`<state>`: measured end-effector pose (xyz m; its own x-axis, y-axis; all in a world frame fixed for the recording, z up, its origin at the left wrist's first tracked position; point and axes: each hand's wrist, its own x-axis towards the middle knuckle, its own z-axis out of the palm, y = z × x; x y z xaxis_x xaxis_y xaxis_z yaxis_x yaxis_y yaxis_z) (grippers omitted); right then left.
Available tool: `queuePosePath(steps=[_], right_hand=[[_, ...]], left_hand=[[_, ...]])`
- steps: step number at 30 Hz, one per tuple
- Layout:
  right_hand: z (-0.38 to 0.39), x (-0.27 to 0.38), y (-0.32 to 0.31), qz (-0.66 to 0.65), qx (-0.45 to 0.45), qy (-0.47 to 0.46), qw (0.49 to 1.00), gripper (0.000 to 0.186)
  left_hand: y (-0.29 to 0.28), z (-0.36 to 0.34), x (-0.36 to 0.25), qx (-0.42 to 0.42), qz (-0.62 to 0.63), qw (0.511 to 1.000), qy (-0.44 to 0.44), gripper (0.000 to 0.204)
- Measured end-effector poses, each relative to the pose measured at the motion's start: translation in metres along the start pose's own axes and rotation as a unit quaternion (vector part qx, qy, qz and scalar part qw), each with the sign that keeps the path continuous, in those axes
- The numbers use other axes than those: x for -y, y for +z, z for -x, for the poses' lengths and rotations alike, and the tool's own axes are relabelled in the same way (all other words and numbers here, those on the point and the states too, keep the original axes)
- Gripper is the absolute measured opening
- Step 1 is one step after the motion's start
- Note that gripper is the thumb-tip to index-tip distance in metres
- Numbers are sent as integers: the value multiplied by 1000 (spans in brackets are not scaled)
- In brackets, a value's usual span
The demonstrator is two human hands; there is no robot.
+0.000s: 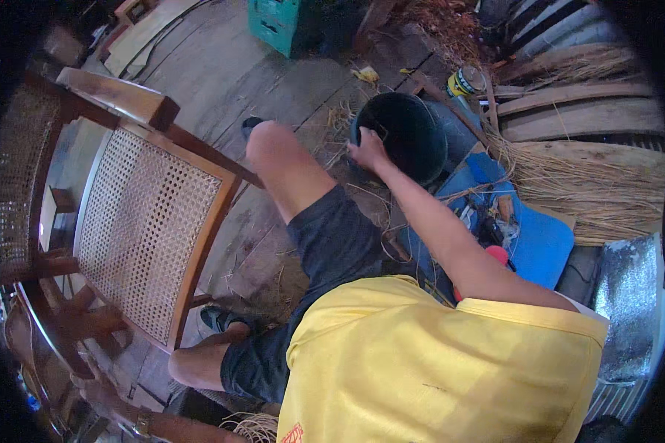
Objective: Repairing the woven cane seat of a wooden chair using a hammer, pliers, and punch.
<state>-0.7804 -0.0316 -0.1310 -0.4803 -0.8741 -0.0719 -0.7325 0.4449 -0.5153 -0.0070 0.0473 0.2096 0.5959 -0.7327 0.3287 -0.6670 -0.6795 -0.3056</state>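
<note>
A dark green bucket (434, 140) stands on the floor ahead of me. My right hand (369, 153) is closed on its near left rim, with fingers over the edge. The inside of the bucket is mostly dark. To my left is a wooden chair (197, 273) with a woven cane panel (151, 214), tilted beside my knees. Low at the left, my left hand (102, 391) holds the end of a curved wooden part of the chair; its fingers are dim and partly hidden.
Right of the bucket, a blue board (543, 244) carries small clutter. Beyond it lie bundled cane strands (591, 181) and curved wooden planks (584, 114). A yellow-and-black tin (462, 83) stands behind the bucket. A green crate (273, 26) is at the back. Loose cane strips (251, 426) lie near my left forearm.
</note>
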Motion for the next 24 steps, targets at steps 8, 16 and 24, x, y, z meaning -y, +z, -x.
queuePosePath(steps=[8, 16, 24], right_hand=[[6, 36, -98, -9, -85, -61, 994, 48], [-20, 279, -162, -423, 71, -253, 867, 48], [14, 419, -153, -359, 349, -328, 801, 72]], left_hand=[[-47, 19, -3, 23, 315, 940, 132, 83], [-35, 58, 5, 19, 580, 799, -158, 73], [11, 24, 8, -213, 338, 903, -160, 50]])
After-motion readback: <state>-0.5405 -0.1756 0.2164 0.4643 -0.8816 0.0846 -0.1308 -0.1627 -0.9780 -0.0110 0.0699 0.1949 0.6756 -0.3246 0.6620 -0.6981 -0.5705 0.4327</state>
